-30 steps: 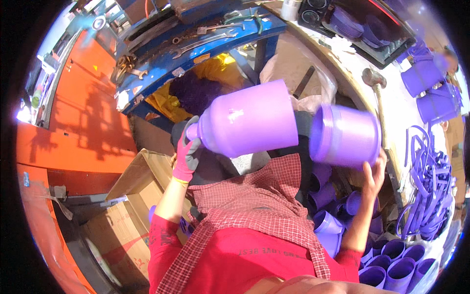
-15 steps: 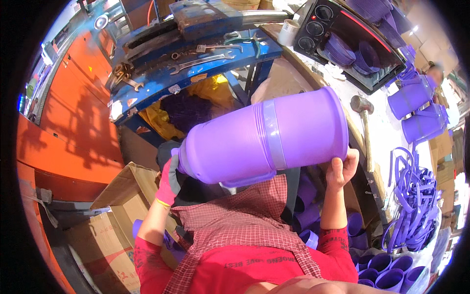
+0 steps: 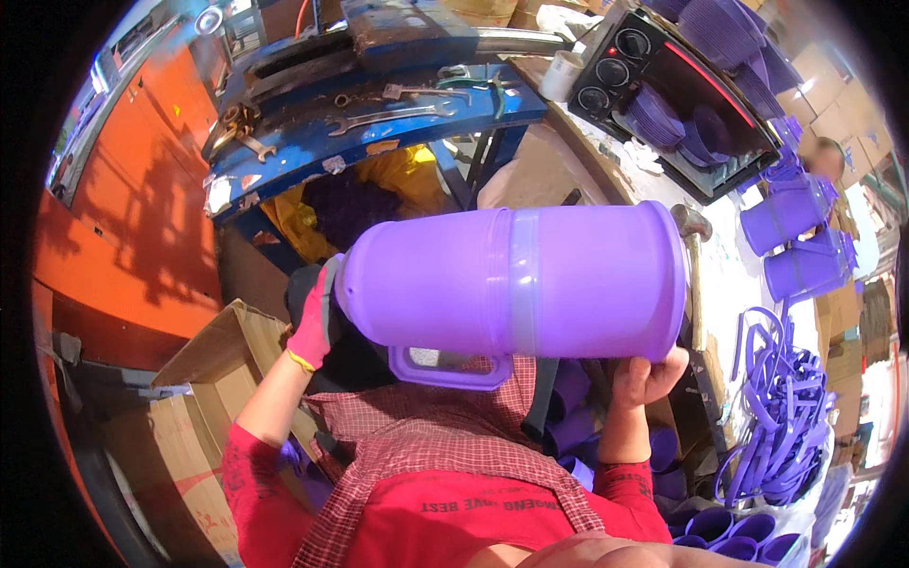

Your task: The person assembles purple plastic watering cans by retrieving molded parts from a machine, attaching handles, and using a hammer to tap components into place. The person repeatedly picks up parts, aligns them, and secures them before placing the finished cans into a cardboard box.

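Observation:
A large purple plastic cylinder (image 3: pixel 426 279) lies sideways across the front of me, its wide rimmed end to the right. A shiny translucent band (image 3: pixel 524 270) circles its middle. A looped handle (image 3: pixel 450 377) projects from its lower side, toward my body. My left hand (image 3: pixel 314 320), in a pink and grey glove, is closed on the narrower left end, with some fingers hidden behind it. At the lower edge of the right rim, my bare right hand (image 3: pixel 648 377) grips the cylinder with curled fingers.
Beyond the cylinder, a blue metal bench (image 3: pixel 379 133) bears wrenches (image 3: pixel 393 115). A black oven (image 3: pixel 677 104) stands far right, with a hammer (image 3: pixel 694 222) nearer. Purple strips (image 3: pixel 781 407) and stacked purple cups (image 3: pixel 710 525) lie right. An open cardboard box (image 3: pixel 218 369) stands left.
The cylinder has turned about its length, bringing the handle into fuller view. Its tilt has levelled as the right end came down. Both hands keep hold of it.

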Tool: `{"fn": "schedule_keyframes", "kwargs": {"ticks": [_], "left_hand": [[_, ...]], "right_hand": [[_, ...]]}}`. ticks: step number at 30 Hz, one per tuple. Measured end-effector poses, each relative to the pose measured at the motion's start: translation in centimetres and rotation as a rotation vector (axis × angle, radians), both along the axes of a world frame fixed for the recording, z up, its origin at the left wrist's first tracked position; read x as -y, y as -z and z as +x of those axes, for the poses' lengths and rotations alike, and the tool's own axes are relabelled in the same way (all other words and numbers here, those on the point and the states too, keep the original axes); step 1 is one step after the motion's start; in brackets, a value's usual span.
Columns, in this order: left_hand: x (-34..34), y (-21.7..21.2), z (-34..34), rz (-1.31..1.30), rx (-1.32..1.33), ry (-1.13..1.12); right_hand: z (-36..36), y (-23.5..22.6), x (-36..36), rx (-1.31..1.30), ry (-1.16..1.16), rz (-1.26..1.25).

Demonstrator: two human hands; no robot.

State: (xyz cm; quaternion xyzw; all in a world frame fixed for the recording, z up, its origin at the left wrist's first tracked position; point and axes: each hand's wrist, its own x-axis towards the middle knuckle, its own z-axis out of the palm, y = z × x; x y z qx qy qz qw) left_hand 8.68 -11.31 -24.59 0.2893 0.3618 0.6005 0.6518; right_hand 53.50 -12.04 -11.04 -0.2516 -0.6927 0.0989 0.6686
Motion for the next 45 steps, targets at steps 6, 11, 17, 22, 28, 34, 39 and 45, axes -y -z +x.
{"fn": "schedule_keyframes", "kwargs": {"ticks": [6, 11, 17, 22, 28, 34, 39, 45], "left_hand": [[-0.2, 0.9, -0.4, 0.331, -0.700, -0.145], [-1.0, 1.2, 0.1, 0.032, -0.192, -0.031], [0.4, -0.4, 1.4, -0.084, -0.108, -0.036], [0.5, -3.0, 1.5, -0.127, -0.151, 0.011], [0.3, -2.4, 0.7, -0.373, -0.198, 0.185], [0.0, -2.1, 1.7, 0.187, -0.409, -0.199], [-2.1, -4.1, 2.7, 0.353, -0.256, -0.169], [-2.8, -4.5, 6.4, 0.260, -0.841, -0.409]], "right_hand": [[0.3, 1.8, -1.0, -0.239, 0.047, -0.172], [0.9, 1.0, -0.3, -0.141, 0.013, -0.075], [0.8, 0.8, 0.4, -0.149, -0.040, -0.055], [0.5, 0.9, 1.3, -0.171, -0.083, -0.057], [0.7, -0.1, 2.8, 0.021, -0.156, -0.089], [-0.4, 3.0, 1.1, -0.335, 0.082, -0.309], [-1.6, 8.1, 1.3, -0.573, 0.025, -0.390], [-1.5, 8.0, 4.0, -0.576, 0.173, -0.566]]}}
